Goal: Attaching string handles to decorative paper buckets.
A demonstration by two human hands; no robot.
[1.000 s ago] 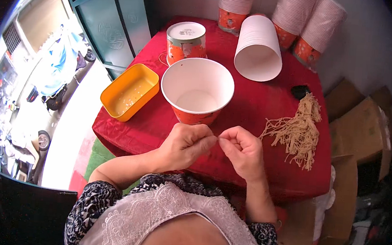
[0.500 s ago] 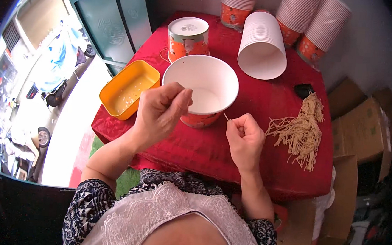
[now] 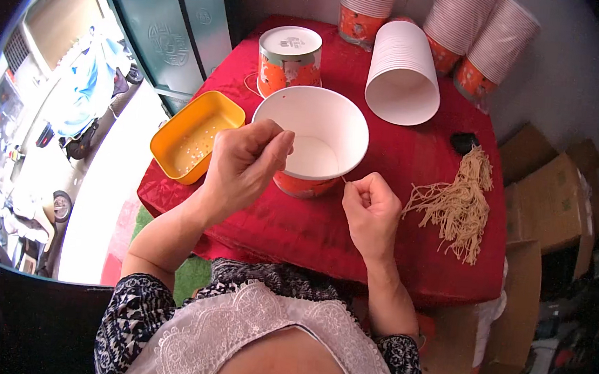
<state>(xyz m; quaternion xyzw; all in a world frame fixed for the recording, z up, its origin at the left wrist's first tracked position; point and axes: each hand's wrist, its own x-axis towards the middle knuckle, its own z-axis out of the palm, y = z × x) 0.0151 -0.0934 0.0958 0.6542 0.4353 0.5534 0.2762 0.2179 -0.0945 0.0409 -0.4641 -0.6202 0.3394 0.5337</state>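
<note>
A white paper bowl [image 3: 314, 139] with an orange outside stands open on the red tablecloth [image 3: 325, 224]. My left hand [image 3: 245, 165] hovers at its near left rim, fingertips pinched together; whether something tiny is between them I cannot tell. To the right of the bowl, my right hand [image 3: 370, 207] pinches the end of a thin tan string that reaches toward the bowl's rim. A bundle of tan strings [image 3: 456, 203] lies on the cloth further right.
A yellow tray [image 3: 194, 136] with small beads sits at the table's left edge. An upturned bowl [image 3: 288, 59] and a lying stack of white bowls [image 3: 403, 79] are behind. More bowl stacks [image 3: 466, 31] stand at the back. Cardboard boxes [image 3: 548, 199] are right of the table.
My hands were close together in front of the bowl. The left hand has since lifted up and left to the bowl's rim; the right moved slightly right, still pinching the string.
</note>
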